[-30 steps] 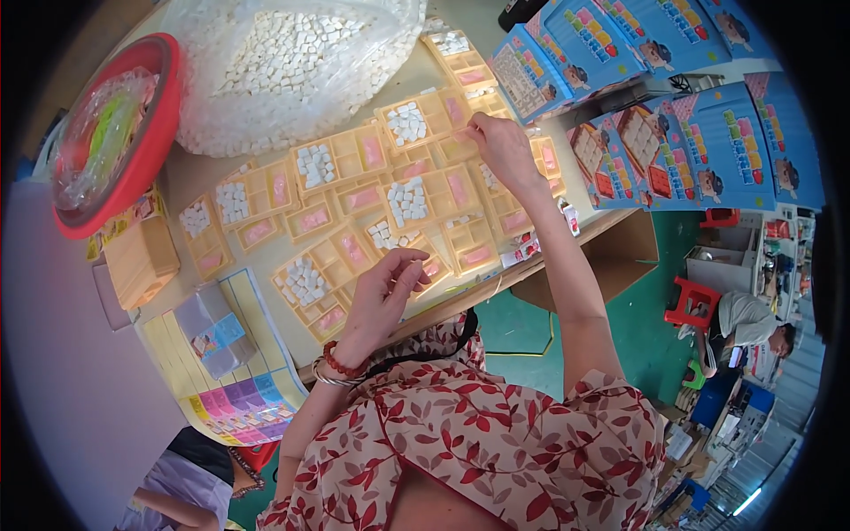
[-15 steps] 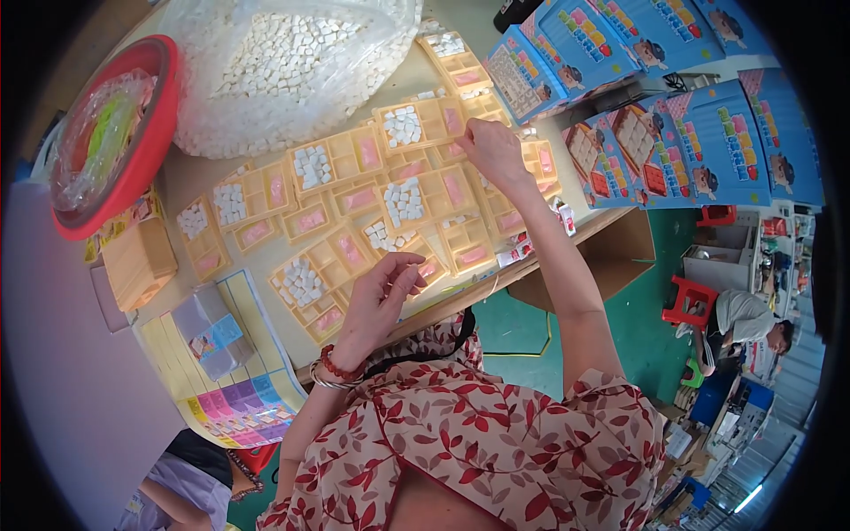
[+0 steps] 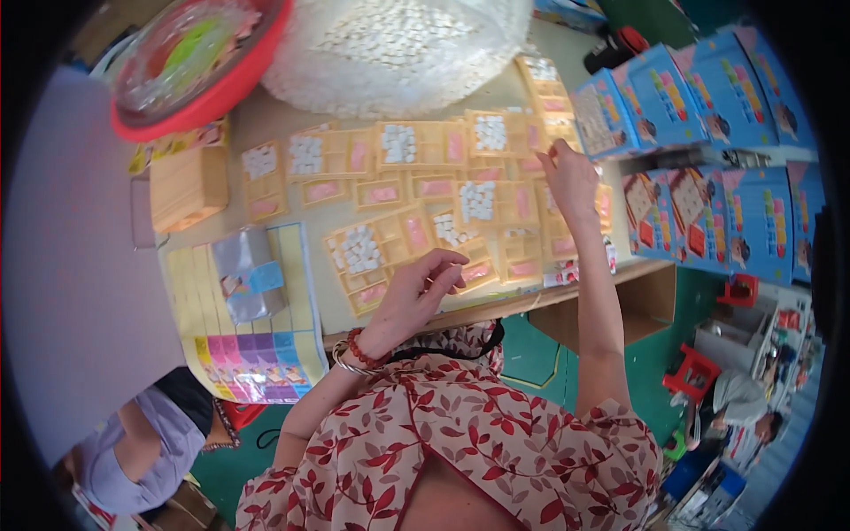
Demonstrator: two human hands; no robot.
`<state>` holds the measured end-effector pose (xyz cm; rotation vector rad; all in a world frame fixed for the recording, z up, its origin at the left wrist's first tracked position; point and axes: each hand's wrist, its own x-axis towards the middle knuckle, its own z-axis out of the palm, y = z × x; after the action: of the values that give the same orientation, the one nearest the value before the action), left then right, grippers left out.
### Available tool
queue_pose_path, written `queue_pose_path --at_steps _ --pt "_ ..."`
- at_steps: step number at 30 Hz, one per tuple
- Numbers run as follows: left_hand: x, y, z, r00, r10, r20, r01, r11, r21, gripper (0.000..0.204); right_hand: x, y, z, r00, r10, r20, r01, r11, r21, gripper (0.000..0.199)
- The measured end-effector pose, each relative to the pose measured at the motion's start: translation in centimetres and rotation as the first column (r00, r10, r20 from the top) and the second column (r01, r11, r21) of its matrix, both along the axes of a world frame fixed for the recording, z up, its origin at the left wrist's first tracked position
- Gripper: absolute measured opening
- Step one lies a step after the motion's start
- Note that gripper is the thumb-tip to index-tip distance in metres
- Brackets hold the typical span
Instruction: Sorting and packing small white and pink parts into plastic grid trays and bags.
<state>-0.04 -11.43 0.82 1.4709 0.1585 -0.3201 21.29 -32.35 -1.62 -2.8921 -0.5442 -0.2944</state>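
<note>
Several shallow wooden trays (image 3: pixel 416 146) lie in rows on the table, some compartments holding small white tiles (image 3: pixel 476 200) and pink cards (image 3: pixel 382 193). My left hand (image 3: pixel 416 292), with a red bead bracelet and bangles at the wrist, hovers over the front trays (image 3: pixel 376 252). Its fingers are curled toward the thumb, hiding whatever is inside. My right hand (image 3: pixel 571 177) reaches far right, fingertips bunched on a tray (image 3: pixel 540 133) beside the blue boxes. I cannot see whether it pinches a tile.
A big clear bag of white tiles (image 3: pixel 398 40) sits at the back, next to a red basin (image 3: pixel 190 57). A wooden block (image 3: pixel 186 188) and colourful sheets (image 3: pixel 257 354) lie at left. Blue printed boxes (image 3: pixel 708 177) stand at right. Other people sit at lower left (image 3: pixel 142 442) and lower right (image 3: pixel 744 403).
The view has shifted, so the table sits further right in the picture. My right hand stays at the right-hand trays and my left hand stays curled over the front trays.
</note>
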Motion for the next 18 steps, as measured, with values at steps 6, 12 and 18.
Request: queue_pose_path --at_steps 6,12,18 --pt "-2.3 5.3 1.1 0.964 0.257 0.067 -0.259 0.965 0.04 0.02 -4.1 4.4 3.3 0.98 0.179 -0.089 -0.16 0.97 0.183 0.018" --pt "-6.3 16.4 3.4 0.686 0.677 0.267 -0.721 0.682 0.125 0.021 -10.2 9.7 3.5 0.863 0.46 -0.208 -0.304 0.803 0.512 0.012" --pt "-3.1 25.0 6.6 0.452 0.733 0.508 -0.867 0.495 0.058 0.022 -14.4 14.3 5.5 0.742 0.624 -0.243 -0.396 0.701 0.593 0.013"
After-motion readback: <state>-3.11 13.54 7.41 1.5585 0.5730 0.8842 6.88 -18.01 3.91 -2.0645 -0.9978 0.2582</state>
